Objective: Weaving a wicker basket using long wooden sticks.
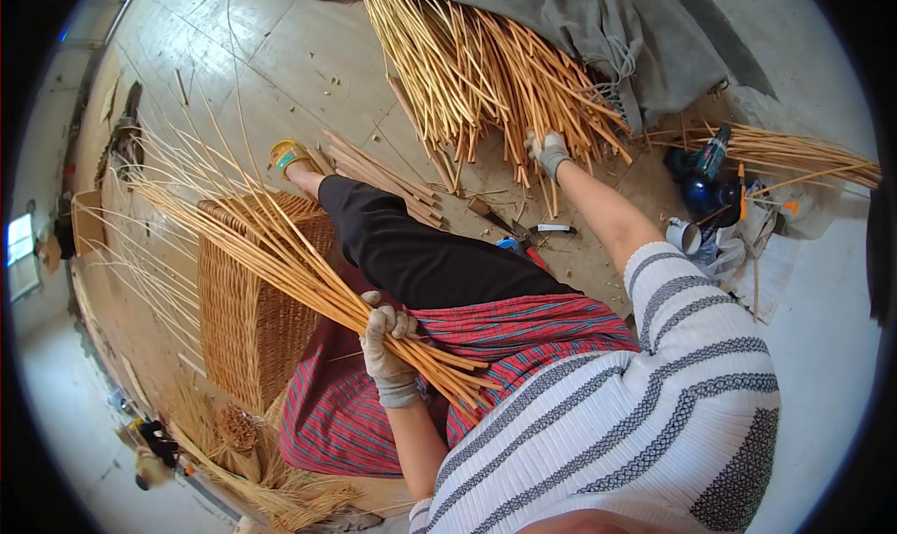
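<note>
while the left hand [387, 345] clamps rods [313, 289], the right hand [548, 151] touches others [467, 57], grip unclear.

Tan rod bundle [299, 282] slanting, fanned; bigger rod pile [500, 76] on floor [308, 67].

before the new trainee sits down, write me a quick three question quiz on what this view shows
1. True or false: the left hand is empty.
2. Pick one: the right hand is at (a) the woven wicker piece, (b) the large rod pile, (c) the striped lap cloth.
3. Fill in: the cover lying over part of that pile is ____ in colour.

Key: 1. False, it grips a bundle of rods. 2. b. 3. Grey.
</note>
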